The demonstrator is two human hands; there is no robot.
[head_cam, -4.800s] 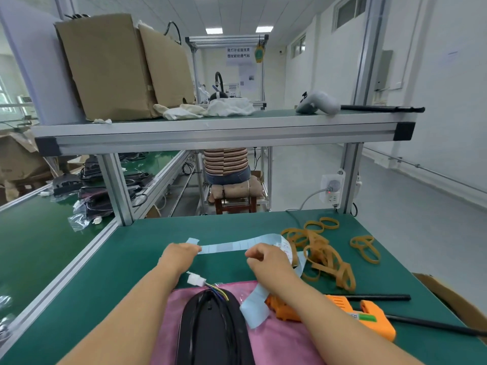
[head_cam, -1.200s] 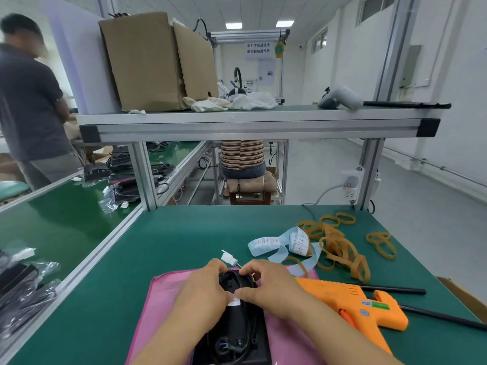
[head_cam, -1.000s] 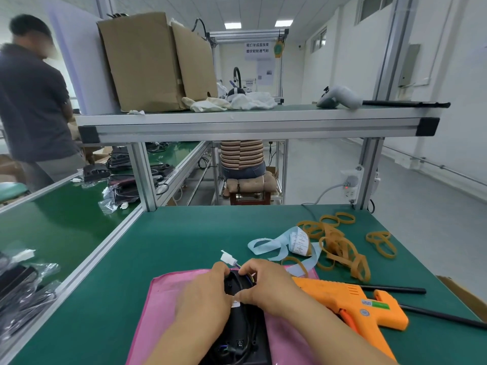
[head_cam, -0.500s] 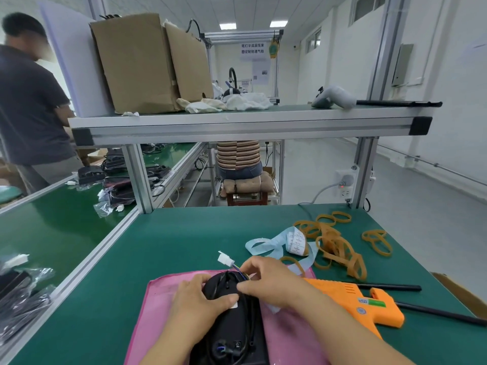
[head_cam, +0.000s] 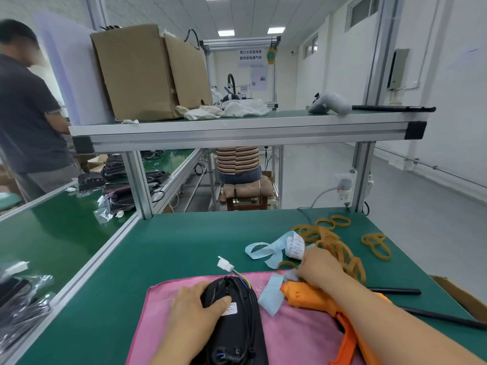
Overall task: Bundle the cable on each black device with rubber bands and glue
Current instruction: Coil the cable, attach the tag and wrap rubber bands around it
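A black device (head_cam: pixel 237 320) lies on a pink cloth (head_cam: pixel 295 333) at the table's near edge. Its coloured wires end in a white connector (head_cam: pixel 225 265) just beyond it. My left hand (head_cam: pixel 192 309) grips the device from the left, thumb pressed beside a white label (head_cam: pixel 229 309). My right hand (head_cam: pixel 320 267) reaches right, fingers curled down between the pile of tan rubber bands (head_cam: pixel 337 248) and a light-blue label strip (head_cam: pixel 274 248); what it holds is hidden. An orange glue gun (head_cam: pixel 311 299) lies under my right forearm.
Two black glue sticks (head_cam: pixel 395 291) lie at the right beside a cardboard box edge (head_cam: pixel 458 293). An aluminium shelf (head_cam: pixel 237 133) spans overhead with boxes on it. One person (head_cam: pixel 23 114) stands at the left bench; another (head_cam: pixel 237 159) sits beyond the table.
My right hand has left the device and moved right toward the rubber bands. My left hand stays on the device, thumb now by the label.
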